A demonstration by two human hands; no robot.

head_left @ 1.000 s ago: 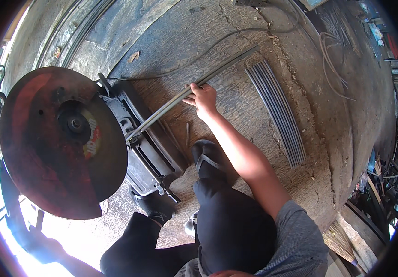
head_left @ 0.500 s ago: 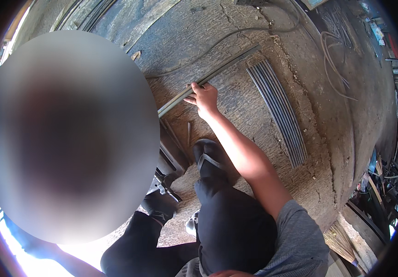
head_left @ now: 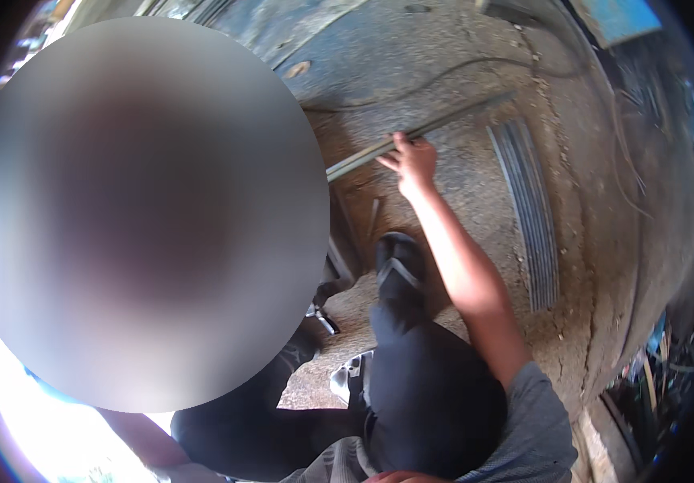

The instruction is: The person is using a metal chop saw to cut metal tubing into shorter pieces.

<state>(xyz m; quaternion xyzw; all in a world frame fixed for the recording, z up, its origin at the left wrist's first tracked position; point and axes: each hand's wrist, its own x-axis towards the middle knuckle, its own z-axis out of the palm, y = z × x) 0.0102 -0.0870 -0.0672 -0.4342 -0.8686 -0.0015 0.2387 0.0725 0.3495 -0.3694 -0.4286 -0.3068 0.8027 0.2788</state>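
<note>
Evidently, the fingers (head_left: 389, 161) of the right hand (head_left: 418, 167) are pinching slim metal bars (head_left: 356, 162), the thumb pressing from above and the other fingers curling beneath. The bars are lying side by side and slanting up to the right past the knuckles; their lower-left ends are disappearing behind a large blurred oval (head_left: 146, 217), so what they are meeting there cannot be told. That oval is probably hiding the left hand too: only the left forearm (head_left: 147, 440) is showing, and how its fingers are set cannot be told. Just below the bars, a short rod (head_left: 375, 216) is lying loose on the floor (head_left: 461, 181), and a dark metal edge (head_left: 345, 251) is jutting out beside the oval. Rightward, a row of rods (head_left: 530, 217) is resting close-packed near the bars' far end. Judging by this, part of the work is looking done, those rods forming a neat batch, while the held bars are not yet joining it and are seemingly awaiting their turn; how many more are remaining is not showing. Farther out, a dark cable (head_left: 451, 76) is curving across the floor.
</note>
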